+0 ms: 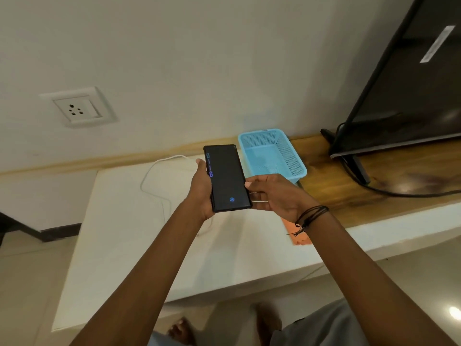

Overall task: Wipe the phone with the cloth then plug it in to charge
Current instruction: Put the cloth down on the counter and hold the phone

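A black phone [227,178] with its screen lit, showing blue digits and a fingerprint icon, is held above the white counter. My left hand [202,193] grips it from the left side and underneath. My right hand [274,196] touches its right edge with the fingertips, fingers spread, holding nothing by itself. An orange cloth [298,237] lies on the counter beneath my right wrist, mostly hidden. A white charging cable [149,178] loops over the counter behind the phone; its plug end is hidden.
A wall socket [77,108] is on the wall at the upper left. A light-blue mesh basket [272,153] stands behind the phone. A television [399,83] on a stand with a black cord sits on the wooden shelf [349,196] at the right.
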